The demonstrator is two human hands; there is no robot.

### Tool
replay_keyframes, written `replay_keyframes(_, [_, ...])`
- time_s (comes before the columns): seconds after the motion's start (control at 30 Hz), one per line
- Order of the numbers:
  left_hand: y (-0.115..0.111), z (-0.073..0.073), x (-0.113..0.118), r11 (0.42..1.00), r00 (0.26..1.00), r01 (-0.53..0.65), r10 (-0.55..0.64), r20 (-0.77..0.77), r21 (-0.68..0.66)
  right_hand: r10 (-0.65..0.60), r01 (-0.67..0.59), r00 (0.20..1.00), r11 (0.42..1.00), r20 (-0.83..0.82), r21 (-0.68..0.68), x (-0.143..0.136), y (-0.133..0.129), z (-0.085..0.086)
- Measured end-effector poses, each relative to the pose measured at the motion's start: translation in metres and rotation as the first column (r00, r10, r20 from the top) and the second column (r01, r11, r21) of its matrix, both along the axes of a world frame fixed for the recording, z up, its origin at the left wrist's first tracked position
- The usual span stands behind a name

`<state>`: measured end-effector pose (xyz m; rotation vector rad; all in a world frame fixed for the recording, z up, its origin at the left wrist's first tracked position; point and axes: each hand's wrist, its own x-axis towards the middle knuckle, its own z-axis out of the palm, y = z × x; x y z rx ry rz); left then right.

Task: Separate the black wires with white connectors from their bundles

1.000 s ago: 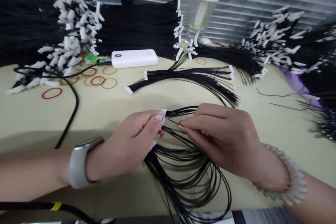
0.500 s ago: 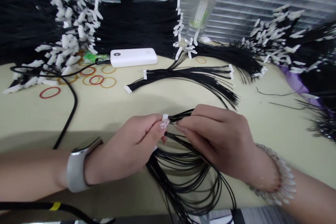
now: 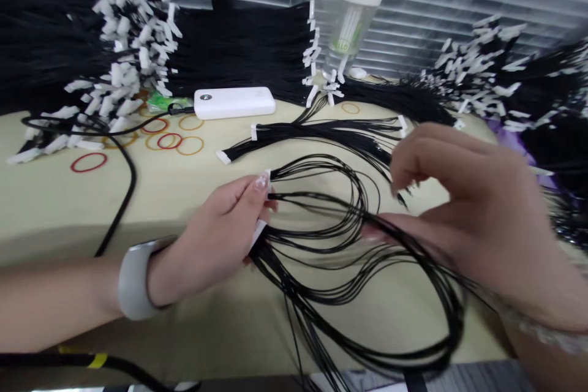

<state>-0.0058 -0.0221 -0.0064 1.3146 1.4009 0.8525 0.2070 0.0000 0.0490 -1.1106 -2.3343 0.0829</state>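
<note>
My left hand [image 3: 225, 217] is closed on the white connectors of a black wire harness [image 3: 316, 294]. One connector shows at the thumb tip, another below the palm. From there the thin wires loop out to the right and back, and some hang past the table's front edge. My right hand [image 3: 468, 214] is open, its thumb apart from the bent fingers, beside the wire loops. Some wires pass by its thumb. Behind the hands, another harness [image 3: 312, 130] with white connectors lies flat on the table.
A white power bank [image 3: 234, 103] with a black cable [image 3: 131, 177] lies at the back, beside red and yellow rubber bands [image 3: 88, 162]. Heaped harnesses with white connectors [image 3: 124, 67] line the back, with more at right [image 3: 487, 67]. A clear bottle [image 3: 351, 27] stands by the blinds.
My right hand has moved right, away from the connector, and its fingers have spread. The wire loops have opened out wider. My left hand has shifted slightly left, still gripping the connectors.
</note>
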Motion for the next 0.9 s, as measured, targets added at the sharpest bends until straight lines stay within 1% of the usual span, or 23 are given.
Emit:
replay_keyframes(0.07, [0.001, 0.001, 0.001, 1.000, 0.999, -0.025, 0.025, 0.023, -0.008, 0.053, -0.054, 0.999, 0.985, -0.010, -0.163, 0.004, 0.000, 0.005])
replay_keyframes(0.1, [0.002, 0.001, 0.001, 0.999, 0.999, -0.032, 0.033, 0.037, -0.021, 0.082, -0.076, 0.997, 0.959, 0.011, -0.271, 0.006, -0.001, 0.005])
replay_keyframes(0.13, [0.002, 0.002, 0.001, 0.999, 0.998, -0.037, 0.039, 0.050, -0.036, 0.119, -0.092, 0.992, 0.913, 0.046, -0.397, 0.007, -0.001, 0.004])
replay_keyframes(0.17, [0.002, 0.002, 0.002, 0.998, 0.998, -0.040, 0.042, 0.055, -0.049, 0.165, -0.097, 0.983, 0.847, 0.085, -0.522, 0.008, -0.001, 0.002])
replay_keyframes(0.2, [0.002, 0.002, 0.002, 0.998, 0.998, -0.043, 0.045, 0.052, -0.051, 0.213, -0.088, 0.969, 0.769, 0.125, -0.633, 0.008, -0.001, 0.000])
replay_keyframes(0.23, [0.002, 0.002, 0.002, 0.998, 0.998, -0.047, 0.049, 0.044, -0.045, 0.269, -0.078, 0.950, 0.695, 0.159, -0.715, 0.007, -0.002, -0.002])
replay_keyframes(0.27, [0.002, 0.003, 0.003, 0.998, 0.998, -0.052, 0.053, 0.032, -0.035, 0.326, -0.072, 0.927, 0.640, 0.185, -0.765, 0.006, -0.004, -0.004])
replay_keyframes(0.3, [0.002, 0.003, 0.003, 0.998, 0.998, -0.055, 0.055, 0.019, -0.023, 0.369, -0.070, 0.906, 0.614, 0.207, -0.786, 0.004, -0.006, -0.006])
replay_keyframes(0.37, [0.002, 0.004, 0.003, 0.999, 0.999, -0.050, 0.050, -0.013, 0.003, 0.410, -0.093, 0.885, 0.623, 0.223, -0.777, -0.002, -0.010, -0.008])
replay_keyframes(0.43, [0.002, 0.005, 0.003, 0.999, 0.998, -0.036, 0.037, -0.049, 0.032, 0.433, -0.171, 0.886, 0.638, 0.166, -0.751, -0.011, -0.015, -0.012])
replay_keyframes(0.5, [0.002, 0.005, 0.002, 0.998, 0.997, -0.021, 0.025, -0.075, 0.057, 0.411, -0.253, 0.908, 0.686, 0.076, -0.682, -0.020, -0.019, -0.019])
replay_keyframes(0.57, [0.002, 0.005, 0.002, 0.998, 0.996, 0.000, 0.006, -0.089, 0.065, 0.368, -0.291, 0.930, 0.744, 0.006, -0.602, -0.028, -0.021, -0.026])
replay_keyframes(0.6, [0.001, 0.005, 0.002, 0.998, 0.995, 0.011, -0.004, -0.096, 0.068, 0.345, -0.290, 0.939, 0.766, -0.015, -0.574, -0.032, -0.021, -0.030])
replay_keyframes(0.63, [0.001, 0.005, 0.002, 0.997, 0.994, 0.015, -0.007, -0.106, 0.078, 0.328, -0.285, 0.944, 0.773, -0.027, -0.566, -0.035, -0.022, -0.032])
replay_keyframes(0.77, [-0.001, 0.004, 0.002, 0.993, 0.991, 0.025, -0.010, -0.132, 0.115, 0.276, -0.230, 0.961, 0.772, -0.013, -0.592, -0.042, -0.024, -0.035])
replay_keyframes(0.9, [-0.002, 0.003, 0.002, 0.990, 0.993, 0.066, -0.053, -0.104, 0.127, 0.242, -0.208, 0.970, 0.778, -0.023, -0.592, -0.046, -0.029, -0.035])
